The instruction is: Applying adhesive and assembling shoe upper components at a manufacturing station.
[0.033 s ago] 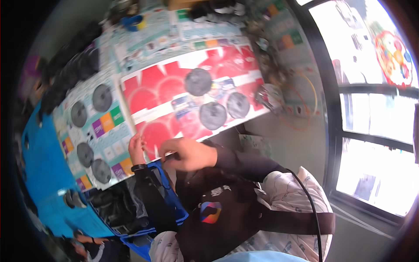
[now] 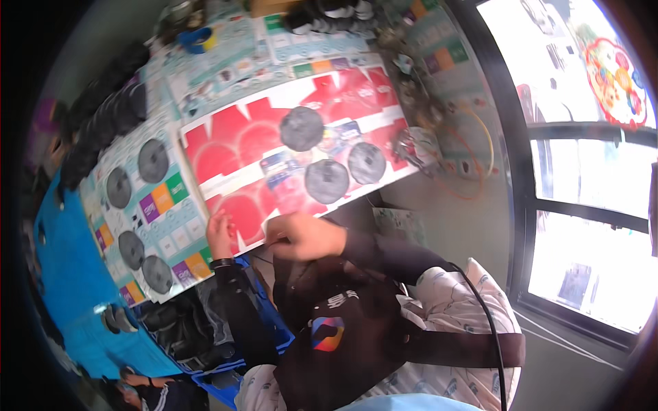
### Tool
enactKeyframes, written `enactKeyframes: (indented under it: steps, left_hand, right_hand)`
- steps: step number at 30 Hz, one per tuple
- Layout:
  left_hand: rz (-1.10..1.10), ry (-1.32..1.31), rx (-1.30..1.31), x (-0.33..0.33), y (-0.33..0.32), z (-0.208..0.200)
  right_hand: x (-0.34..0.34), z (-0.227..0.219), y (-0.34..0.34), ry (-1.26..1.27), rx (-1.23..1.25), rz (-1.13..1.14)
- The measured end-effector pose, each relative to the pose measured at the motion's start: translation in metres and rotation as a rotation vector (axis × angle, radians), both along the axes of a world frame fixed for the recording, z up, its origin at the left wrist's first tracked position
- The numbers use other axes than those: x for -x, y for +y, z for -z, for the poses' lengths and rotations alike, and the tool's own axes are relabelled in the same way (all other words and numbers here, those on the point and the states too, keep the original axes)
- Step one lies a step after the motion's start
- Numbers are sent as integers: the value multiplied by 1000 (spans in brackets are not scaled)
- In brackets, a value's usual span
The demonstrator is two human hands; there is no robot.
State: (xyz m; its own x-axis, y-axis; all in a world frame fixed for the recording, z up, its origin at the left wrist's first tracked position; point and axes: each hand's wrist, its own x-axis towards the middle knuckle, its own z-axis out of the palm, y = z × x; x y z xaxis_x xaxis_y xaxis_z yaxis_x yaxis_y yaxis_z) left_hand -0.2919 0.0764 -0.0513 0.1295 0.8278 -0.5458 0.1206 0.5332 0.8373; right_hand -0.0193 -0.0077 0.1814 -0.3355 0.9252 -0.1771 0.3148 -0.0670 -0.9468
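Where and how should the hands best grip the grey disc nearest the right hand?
Probably by its rim, from the near-left side. The nearest grey disc seems to lie flat, round face up; its near rim faces the person, close to the front edge of the red-and-white sheet, while another grey disc crowds its right. Its thickness is hard to tell.
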Motion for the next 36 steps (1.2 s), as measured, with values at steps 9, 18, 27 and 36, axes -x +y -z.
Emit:
enactKeyframes:
  steps: [9, 18, 27, 36]
  left_hand:
    - [673, 599, -890, -289, -48, -49]
    - [1115, 834, -1049, -367, -61, -15]
    - [1177, 952, -1156, -372, -66, -14]
    - [1297, 987, -1176, -397, -48, -16]
  right_hand:
    - [-307, 171, -147, -831, 138, 876]
    - [-342, 206, -133, -663, 92, 943]
    - [-336, 219, -107, -708, 75, 952]
    - [-335, 225, -97, -718, 252, 1049]
